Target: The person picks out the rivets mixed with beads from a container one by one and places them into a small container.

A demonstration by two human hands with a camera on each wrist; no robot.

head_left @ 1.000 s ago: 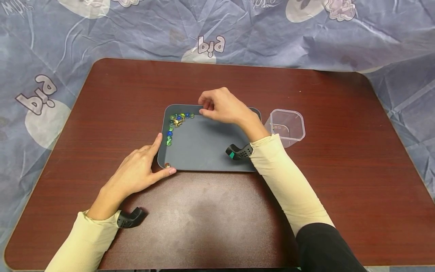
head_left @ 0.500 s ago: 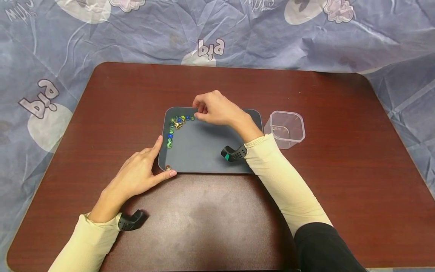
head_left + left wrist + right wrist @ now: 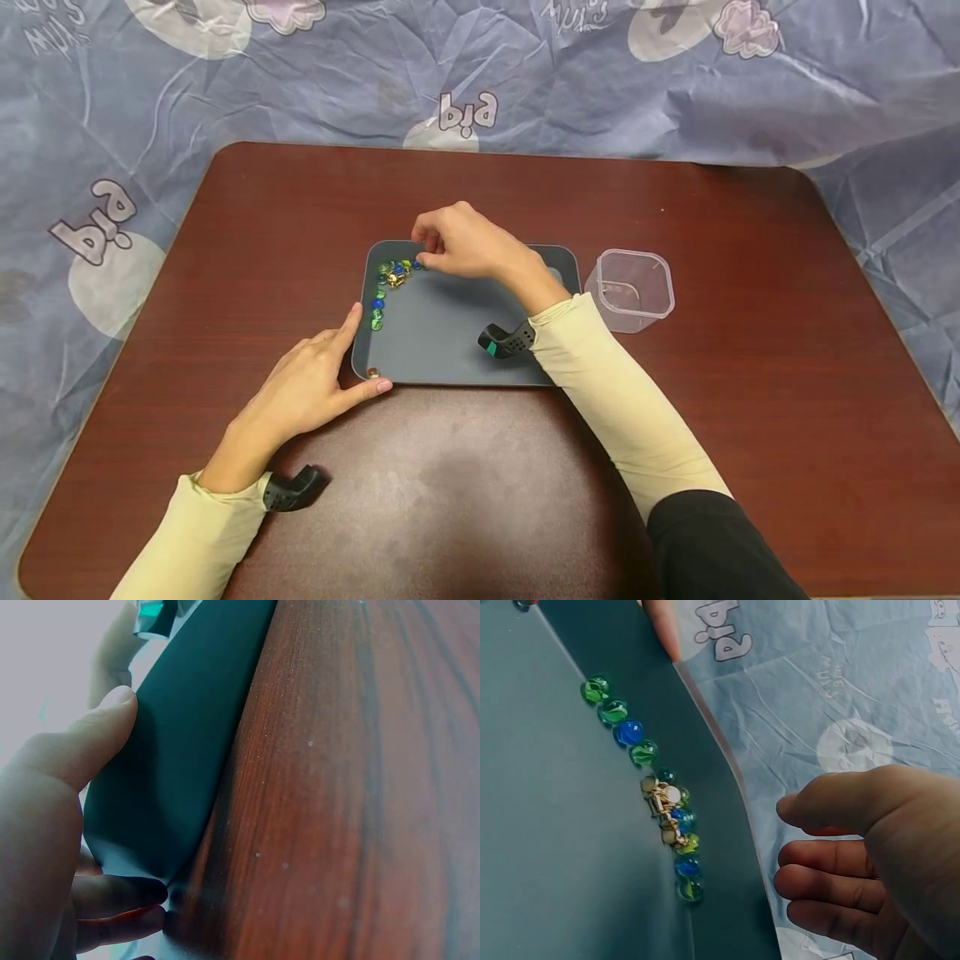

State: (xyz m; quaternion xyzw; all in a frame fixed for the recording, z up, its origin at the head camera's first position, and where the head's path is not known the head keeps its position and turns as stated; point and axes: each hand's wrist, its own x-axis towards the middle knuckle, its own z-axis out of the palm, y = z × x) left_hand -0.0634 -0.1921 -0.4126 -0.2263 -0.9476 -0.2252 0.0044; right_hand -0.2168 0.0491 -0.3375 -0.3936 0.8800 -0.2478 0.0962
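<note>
A grey tray (image 3: 450,358) lies on the table. Glass marbles (image 3: 630,733), green and blue, line its left and far walls from the far left corner. Among them is a clump of small gold-coloured metal pieces (image 3: 667,802). One brownish round piece (image 3: 373,372) sits in the near left corner. My left hand (image 3: 303,387) spans that corner, index finger along the left wall and thumb on the near rim; its other fingers touch the outer side. Over the far wall, close to the end of the marble row, my right hand (image 3: 472,242) hovers with fingers loosely bent, holding nothing.
A clear plastic container (image 3: 633,292) stands just right of the tray. The brown wooden table (image 3: 787,375) reaches well beyond both. Behind it hangs a printed blue-grey cloth (image 3: 525,75). A black band (image 3: 506,340) on my right wrist hangs over the tray.
My right hand has moved left along the far wall, up to the end of the marble row. The left hand stays at the tray's corner. The head view has shifted slightly.
</note>
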